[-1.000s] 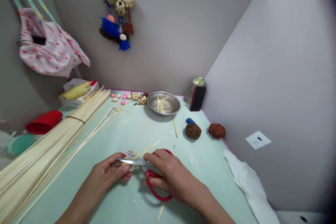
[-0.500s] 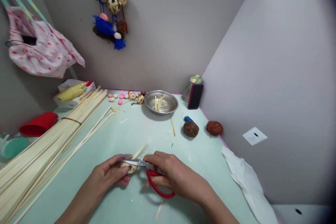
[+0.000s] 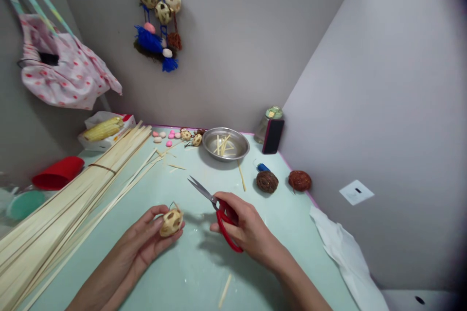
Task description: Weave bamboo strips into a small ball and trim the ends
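A small woven ball (image 3: 171, 222) of pale strips with dark gaps is between the thumb and fingers of my left hand (image 3: 146, 238), above the table. A short loop or end sticks up from its top. My right hand (image 3: 250, 226) grips red-handled scissors (image 3: 229, 233); their blades are slightly apart and point up and left, clear of the ball. A loose short strip (image 3: 224, 291) lies near the front edge, and another (image 3: 177, 167) lies further back.
Long pale strips (image 3: 73, 194) fill the left side. Behind are a metal bowl (image 3: 226, 156) holding short strips, pink and white pebbles (image 3: 169, 144), and a phone (image 3: 273, 137) leaning on a jar. Brown yarn (image 3: 267, 182) and rust yarn (image 3: 299, 181) sit right; woven balls (image 3: 163, 12) hang on the wall.
The scissors have moved away from the ball, up and to the right. My left hand has turned the ball and shifted slightly left. A cut piece now lies on the table behind.
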Demonstrator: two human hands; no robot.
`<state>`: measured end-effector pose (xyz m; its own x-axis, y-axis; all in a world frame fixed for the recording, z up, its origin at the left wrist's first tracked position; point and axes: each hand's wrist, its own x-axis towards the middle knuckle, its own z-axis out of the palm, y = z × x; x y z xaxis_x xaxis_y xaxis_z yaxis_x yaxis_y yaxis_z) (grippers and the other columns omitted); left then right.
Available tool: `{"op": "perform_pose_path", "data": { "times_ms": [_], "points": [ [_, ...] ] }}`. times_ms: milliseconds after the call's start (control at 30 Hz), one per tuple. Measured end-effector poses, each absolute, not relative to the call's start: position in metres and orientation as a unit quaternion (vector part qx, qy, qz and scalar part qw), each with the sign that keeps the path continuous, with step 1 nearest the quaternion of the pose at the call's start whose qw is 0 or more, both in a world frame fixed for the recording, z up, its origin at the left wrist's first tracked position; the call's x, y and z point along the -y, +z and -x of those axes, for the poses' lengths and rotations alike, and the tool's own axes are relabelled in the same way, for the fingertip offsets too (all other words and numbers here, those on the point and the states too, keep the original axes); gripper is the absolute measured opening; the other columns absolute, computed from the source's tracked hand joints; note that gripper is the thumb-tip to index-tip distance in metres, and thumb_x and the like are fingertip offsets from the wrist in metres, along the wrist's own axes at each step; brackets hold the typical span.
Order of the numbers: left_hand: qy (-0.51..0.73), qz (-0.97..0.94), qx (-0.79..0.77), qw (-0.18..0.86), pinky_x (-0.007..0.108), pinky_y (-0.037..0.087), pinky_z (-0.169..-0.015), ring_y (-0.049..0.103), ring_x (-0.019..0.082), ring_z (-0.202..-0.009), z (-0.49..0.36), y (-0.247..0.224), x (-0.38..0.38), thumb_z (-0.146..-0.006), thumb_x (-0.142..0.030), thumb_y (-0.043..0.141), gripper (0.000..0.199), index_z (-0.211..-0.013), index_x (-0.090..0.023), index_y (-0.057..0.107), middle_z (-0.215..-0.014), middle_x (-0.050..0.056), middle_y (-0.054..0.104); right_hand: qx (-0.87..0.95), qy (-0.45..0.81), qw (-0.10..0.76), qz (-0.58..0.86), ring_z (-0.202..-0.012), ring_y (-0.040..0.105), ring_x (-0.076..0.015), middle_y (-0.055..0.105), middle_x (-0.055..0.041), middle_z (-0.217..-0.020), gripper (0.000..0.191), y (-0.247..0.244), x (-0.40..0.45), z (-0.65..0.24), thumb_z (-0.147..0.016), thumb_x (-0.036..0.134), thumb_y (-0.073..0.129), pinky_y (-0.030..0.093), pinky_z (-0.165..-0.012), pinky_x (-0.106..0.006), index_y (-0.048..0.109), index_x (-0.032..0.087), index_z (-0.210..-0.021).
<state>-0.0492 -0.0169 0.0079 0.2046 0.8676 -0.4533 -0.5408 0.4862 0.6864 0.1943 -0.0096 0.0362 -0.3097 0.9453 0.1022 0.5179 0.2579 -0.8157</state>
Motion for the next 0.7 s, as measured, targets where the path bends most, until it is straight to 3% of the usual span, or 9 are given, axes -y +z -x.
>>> {"op": "perform_pose_path", "data": {
  "times_ms": [67, 167, 300, 567, 700],
  "points": [
    [0.486, -0.168, -0.416, 0.75, 0.032, 0.06, -0.09, 0.073, 0.022, -0.099, 0.051, 0.005, 0.015, -0.092, -0.023, 0.062, 0.017, -0.107, -0.019, 0.069, -0.11, 0.008, 0.076, 0.744, 0.331, 0.305, 0.495, -0.093, 0.057, -0.0181, 0.06, -0.002, -0.106, 0.038, 0.037, 0.01, -0.194, -0.085, 0.023, 0.067, 0.045, -0.083, -0.029, 0.055, 0.028, -0.122],
    [0.499, -0.163, -0.408, 0.747, 0.027, 0.063, -0.07, 0.075, 0.018, -0.075, 0.053, -0.002, 0.011, -0.096, -0.019, 0.054, 0.018, -0.104, -0.013, 0.069, -0.095, 0.011, 0.078, 0.766, 0.319, 0.289, 0.477, -0.096, 0.053, -0.0189, 0.059, -0.0023, -0.106, 0.043, 0.039, 0.011, -0.192, -0.083, 0.028, 0.073, 0.044, -0.086, -0.031, 0.054, 0.028, -0.121],
    [0.491, -0.178, -0.369, 0.769, 0.019, 0.054, -0.05, 0.059, 0.008, -0.052, 0.05, -0.003, 0.012, -0.097, -0.021, 0.052, 0.021, -0.105, -0.012, 0.069, -0.095, 0.011, 0.076, 0.787, 0.318, 0.266, 0.458, -0.098, 0.052, -0.0198, 0.058, -0.0023, -0.105, 0.046, 0.037, 0.013, -0.187, -0.081, 0.034, 0.076, 0.044, -0.086, -0.031, 0.053, 0.028, -0.121],
    [0.435, -0.213, -0.389, 0.784, 0.019, 0.04, -0.048, 0.041, 0.006, -0.047, 0.042, -0.002, 0.022, -0.093, -0.037, 0.059, 0.025, -0.097, -0.016, 0.072, -0.083, 0.004, 0.07, 0.816, 0.307, 0.215, 0.44, -0.1, 0.052, -0.0215, 0.06, -0.0042, -0.106, 0.052, 0.032, 0.013, -0.183, -0.078, 0.041, 0.078, 0.045, -0.085, -0.032, 0.053, 0.026, -0.122],
    [0.439, -0.232, -0.402, 0.769, 0.019, 0.035, -0.048, 0.033, 0.007, -0.047, 0.038, -0.011, 0.024, -0.091, -0.047, 0.059, 0.031, -0.092, -0.018, 0.07, -0.069, -0.003, 0.059, 0.825, 0.32, 0.195, 0.423, -0.101, 0.052, -0.0211, 0.059, -0.0042, -0.108, 0.056, 0.034, 0.015, -0.181, -0.077, 0.044, 0.079, 0.046, -0.086, -0.032, 0.054, 0.027, -0.123]
  ]
}}
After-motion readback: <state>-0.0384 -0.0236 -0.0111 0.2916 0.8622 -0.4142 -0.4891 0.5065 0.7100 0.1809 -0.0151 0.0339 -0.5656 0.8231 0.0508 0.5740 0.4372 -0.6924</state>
